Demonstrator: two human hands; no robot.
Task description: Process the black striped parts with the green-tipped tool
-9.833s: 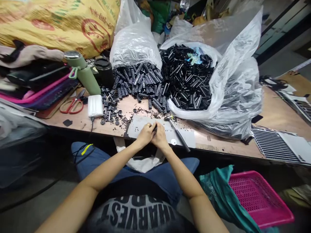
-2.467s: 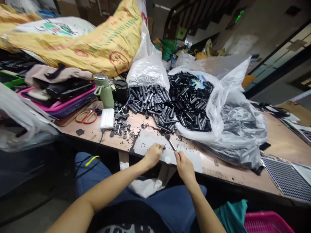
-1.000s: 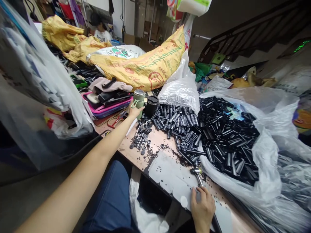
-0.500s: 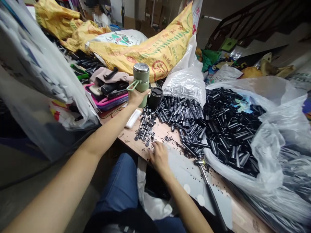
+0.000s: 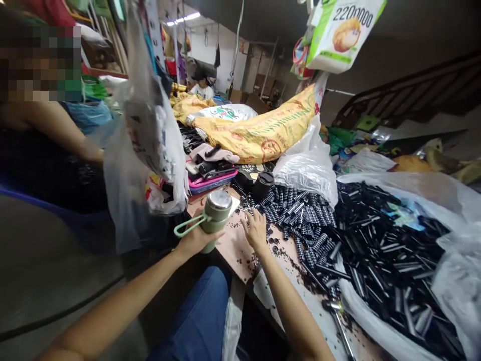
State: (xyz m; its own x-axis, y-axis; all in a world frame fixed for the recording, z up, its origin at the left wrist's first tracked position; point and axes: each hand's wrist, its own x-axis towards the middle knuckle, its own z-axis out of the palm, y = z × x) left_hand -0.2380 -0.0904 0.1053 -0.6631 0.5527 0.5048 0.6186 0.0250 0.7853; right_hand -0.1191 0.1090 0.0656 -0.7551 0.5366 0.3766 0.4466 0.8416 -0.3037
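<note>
My left hand (image 5: 197, 239) is wrapped round a green insulated bottle (image 5: 217, 220) with a silver lid and a loop strap. The bottle is held at the near left edge of the table. Farther right, my right hand (image 5: 255, 231) reaches over the small black round parts (image 5: 273, 242) and pins on the wooden table top (image 5: 235, 240), fingers stretched out and apart. I cannot tell whether its fingertips touch the parts. Beyond it stands a black lidded cup (image 5: 263, 185), next to a pile of ridged black cylinders (image 5: 308, 215).
A hammer (image 5: 338, 316) lies on the grey sheet (image 5: 300, 306) at front right. Black tubes (image 5: 391, 255) fill a clear plastic bag on the right. Yellow sacks (image 5: 259, 135) lie at the back, behind a pink-rimmed basket (image 5: 214, 181). A co-worker's arm (image 5: 63, 125) is at left.
The bottle has come from the back of the table toward me, in my left hand. My right hand has moved forward among the small parts. The view has tilted up and turned left.
</note>
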